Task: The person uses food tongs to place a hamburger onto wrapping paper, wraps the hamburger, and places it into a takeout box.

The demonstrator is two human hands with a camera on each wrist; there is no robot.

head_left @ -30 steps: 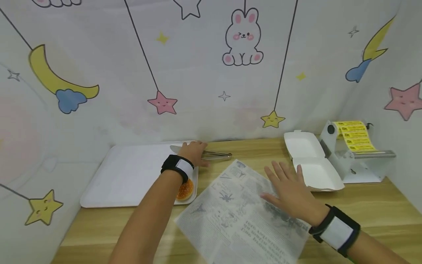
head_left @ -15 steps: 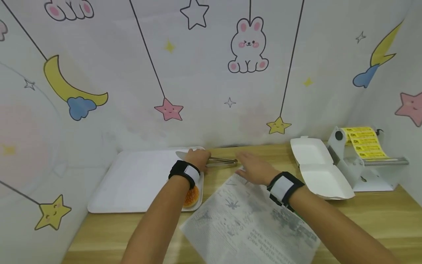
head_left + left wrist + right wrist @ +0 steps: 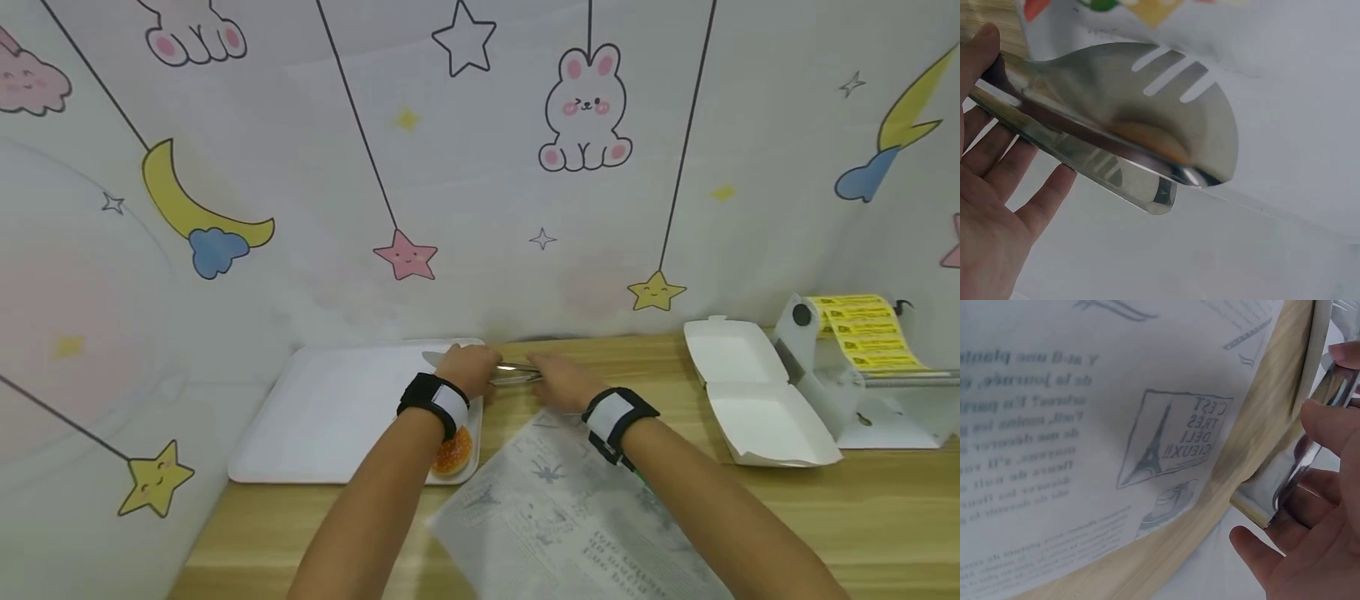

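A pair of metal tongs point(image 3: 517, 367) lies across the right edge of the white tray point(image 3: 337, 400), between both hands. My left hand point(image 3: 467, 371) grips it near the broad slotted end; in the left wrist view the slotted blade point(image 3: 1104, 81) points away from the thumb. At the other end, my right hand point(image 3: 564, 382) holds the narrow handle end, with the thumb on one side and fingers behind, as the right wrist view shows. Under my left wrist a burger bun point(image 3: 452, 454) sits on the tray, partly hidden. Printed wrapping paper point(image 3: 547, 508) lies below my right forearm.
An opened white takeaway box point(image 3: 765, 417) stands to the right on the wooden table point(image 3: 885, 508). Beside it is a label dispenser point(image 3: 810, 367) with a yellow label roll. A patterned curtain point(image 3: 495, 167) rises behind the table. Colourful pieces point(image 3: 1150, 9) are cut off in the left wrist view.
My right hand has moved left from above the wrapping paper to the tongs' handle end and now grips it. My left hand stays at the tongs. The head view has shifted left.
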